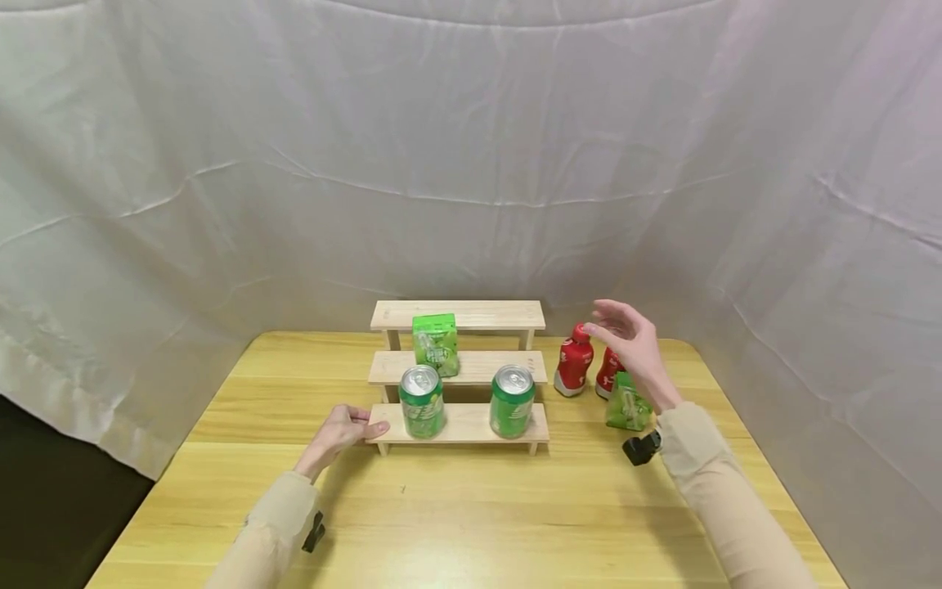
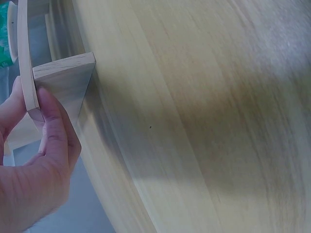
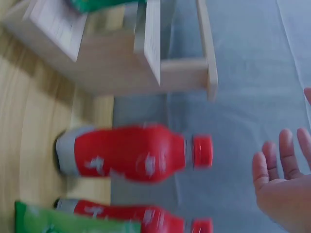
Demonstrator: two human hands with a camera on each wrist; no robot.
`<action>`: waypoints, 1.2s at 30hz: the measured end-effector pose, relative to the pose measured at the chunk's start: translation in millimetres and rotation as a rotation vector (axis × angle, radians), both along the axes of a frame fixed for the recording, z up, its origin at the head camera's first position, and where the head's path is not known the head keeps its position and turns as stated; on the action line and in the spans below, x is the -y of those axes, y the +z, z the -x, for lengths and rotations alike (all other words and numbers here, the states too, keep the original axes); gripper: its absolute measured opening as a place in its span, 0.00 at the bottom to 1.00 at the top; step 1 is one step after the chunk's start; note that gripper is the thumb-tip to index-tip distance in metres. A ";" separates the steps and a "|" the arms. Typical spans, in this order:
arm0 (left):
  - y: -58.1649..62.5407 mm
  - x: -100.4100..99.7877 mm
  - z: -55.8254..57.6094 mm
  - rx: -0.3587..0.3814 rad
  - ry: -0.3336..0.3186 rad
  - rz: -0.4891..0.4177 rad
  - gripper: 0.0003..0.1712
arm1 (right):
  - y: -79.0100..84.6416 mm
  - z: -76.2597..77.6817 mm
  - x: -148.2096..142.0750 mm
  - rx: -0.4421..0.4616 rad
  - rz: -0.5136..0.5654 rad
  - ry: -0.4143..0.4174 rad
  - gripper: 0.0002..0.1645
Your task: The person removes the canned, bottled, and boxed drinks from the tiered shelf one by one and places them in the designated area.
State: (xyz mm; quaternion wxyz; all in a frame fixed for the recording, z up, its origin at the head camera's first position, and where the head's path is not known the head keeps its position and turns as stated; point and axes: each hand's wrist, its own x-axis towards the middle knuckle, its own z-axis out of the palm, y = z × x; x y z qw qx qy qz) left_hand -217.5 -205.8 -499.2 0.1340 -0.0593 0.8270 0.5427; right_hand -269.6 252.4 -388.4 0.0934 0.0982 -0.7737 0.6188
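Note:
My left hand (image 1: 342,429) pinches the left end of the lowest board of a three-step wooden shelf (image 1: 464,421); in the left wrist view, thumb and fingers lie on either face of that board (image 2: 28,73). Two green cans (image 1: 423,402) stand on the lowest step, one left and one right. On the middle step, toward its left, sits a green drink pouch (image 1: 436,343). With its fingers spread and nothing in them, my right hand (image 1: 633,343) hovers by the cap of a red bottle (image 1: 574,364) right of the shelf. The right wrist view shows a gap between hand (image 3: 286,189) and bottle (image 3: 141,153).
A second red bottle (image 1: 607,372) stands right of the first, partly hidden by my right hand. In front of it is another green pouch (image 1: 628,405). A grey curtain (image 1: 471,164) surrounds the wooden table (image 1: 471,523) at the back and sides.

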 end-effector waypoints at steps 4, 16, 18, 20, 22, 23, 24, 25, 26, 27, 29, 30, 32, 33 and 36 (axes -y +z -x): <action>0.2 -0.1 0.2 0.004 0.004 0.009 0.24 | 6.8 6.8 19.8 0.040 -0.032 0.070 0.32; 3.5 0.8 -0.8 0.009 0.002 0.047 0.30 | 29.5 18.0 81.3 0.140 -0.101 0.271 0.33; 3.6 0.7 -0.8 0.012 0.006 0.055 0.31 | 31.7 19.2 92.3 0.155 -0.099 0.306 0.33; 3.9 0.4 -0.8 0.014 0.005 0.059 0.32 | 33.1 20.5 102.7 0.168 -0.106 0.336 0.33; 4.2 0.1 -0.9 0.015 0.005 0.058 0.32 | 34.7 21.6 113.1 0.190 -0.102 0.365 0.33; 4.1 0.0 -0.7 0.016 0.005 0.054 0.32 | 35.1 22.4 118.1 0.204 -0.100 0.377 0.34; 4.0 -0.1 -0.7 0.016 0.004 0.050 0.31 | 35.3 23.3 122.9 0.217 -0.093 0.390 0.34; 4.0 -0.2 -0.6 0.015 0.003 0.047 0.31 | 35.4 24.1 127.4 0.229 -0.088 0.402 0.34; 4.0 -0.2 -0.6 0.015 0.002 0.044 0.31 | 35.2 25.0 131.8 0.242 -0.080 0.410 0.35; 3.9 -0.3 -0.5 0.014 0.003 0.043 0.31 | 34.8 25.9 136.0 0.250 -0.076 0.418 0.35; 3.9 -0.4 -0.5 0.013 0.003 0.044 0.31 | 33.5 27.4 143.8 0.260 -0.082 0.429 0.36; 4.1 -0.5 -0.6 0.012 0.002 0.047 0.31 | 32.9 28.0 147.4 0.261 -0.086 0.434 0.36; 3.9 -0.3 -1.0 0.013 0.006 0.054 0.31 | 31.1 29.2 154.6 0.261 -0.103 0.442 0.36; 3.9 -0.3 -1.2 0.013 0.008 0.058 0.31 | 30.5 29.4 157.8 0.261 -0.113 0.446 0.37; 3.9 -0.1 -1.9 0.015 0.007 0.065 0.32 | 29.4 28.9 166.7 0.274 -0.129 0.462 0.37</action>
